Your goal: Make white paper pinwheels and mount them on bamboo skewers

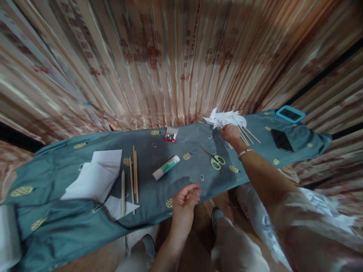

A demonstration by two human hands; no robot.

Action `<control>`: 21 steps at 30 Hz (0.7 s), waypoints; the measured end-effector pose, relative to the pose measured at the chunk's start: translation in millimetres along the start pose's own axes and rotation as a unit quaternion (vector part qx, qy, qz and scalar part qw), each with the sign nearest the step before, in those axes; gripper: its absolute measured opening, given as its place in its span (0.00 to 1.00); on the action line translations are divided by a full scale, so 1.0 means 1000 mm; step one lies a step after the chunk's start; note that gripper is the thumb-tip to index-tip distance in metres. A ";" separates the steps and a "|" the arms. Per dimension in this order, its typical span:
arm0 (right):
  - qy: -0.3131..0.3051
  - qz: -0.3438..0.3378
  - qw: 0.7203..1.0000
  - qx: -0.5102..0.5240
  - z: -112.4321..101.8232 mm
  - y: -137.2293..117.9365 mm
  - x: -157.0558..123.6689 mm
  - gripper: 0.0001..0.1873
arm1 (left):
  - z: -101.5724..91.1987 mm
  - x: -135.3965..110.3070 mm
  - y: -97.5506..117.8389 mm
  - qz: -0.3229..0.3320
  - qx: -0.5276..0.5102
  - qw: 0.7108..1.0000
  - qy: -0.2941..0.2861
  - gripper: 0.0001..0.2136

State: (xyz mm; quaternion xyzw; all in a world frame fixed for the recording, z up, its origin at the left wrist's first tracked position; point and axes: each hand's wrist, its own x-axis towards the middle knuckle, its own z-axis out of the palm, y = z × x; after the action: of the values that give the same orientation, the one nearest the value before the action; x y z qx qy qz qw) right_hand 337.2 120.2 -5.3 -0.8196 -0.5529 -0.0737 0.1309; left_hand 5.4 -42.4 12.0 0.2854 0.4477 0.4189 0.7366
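Note:
My right hand [230,135] reaches to the back right of the cloth, its fingers closed at the nearest white paper pinwheel [214,118]; the hand partly hides where it grips. Several more pinwheels [234,117] overlap beside it, their wooden sticks [246,136] pointing toward me. Near the front edge, my left hand [185,198] hovers with loosely curled fingers and nothing in them. Green-handled scissors [216,161] lie between the two hands. A glue stick [166,167] rests to the left, and a small red box of metal pins [170,135] sits behind it, lid up.
Square white papers [95,179] lie in a pile at left, near several wooden sticks [136,177] and a thicker pale rod [123,192]. A black phone [282,140] and a blue-framed device [290,113] are at right. Curtains [170,64] hang behind the cloth-covered table [159,211].

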 end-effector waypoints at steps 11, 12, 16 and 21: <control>0.002 0.010 0.999 -0.052 0.010 -0.001 -0.001 0.32 | 0.004 0.000 -0.005 -0.012 0.008 1.000 0.000 0.14; 0.001 0.007 0.999 -0.053 0.009 -0.002 -0.003 0.33 | 0.004 0.000 -0.006 -0.012 0.011 1.000 -0.001 0.14; -0.003 0.012 0.998 -0.056 0.005 -0.004 -0.003 0.33 | 0.005 0.001 -0.007 -0.013 0.014 1.000 -0.003 0.14; -0.006 0.030 0.998 -0.055 -0.018 -0.011 -0.005 0.28 | 0.005 0.000 -0.004 -0.005 0.019 1.000 -0.005 0.13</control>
State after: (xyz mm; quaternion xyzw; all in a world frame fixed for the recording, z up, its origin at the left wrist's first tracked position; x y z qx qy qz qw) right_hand 326.1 114.6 11.7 -0.8422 -0.5240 -0.0945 0.0845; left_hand 11.5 -44.6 10.7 0.2993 0.4539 0.4050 0.7351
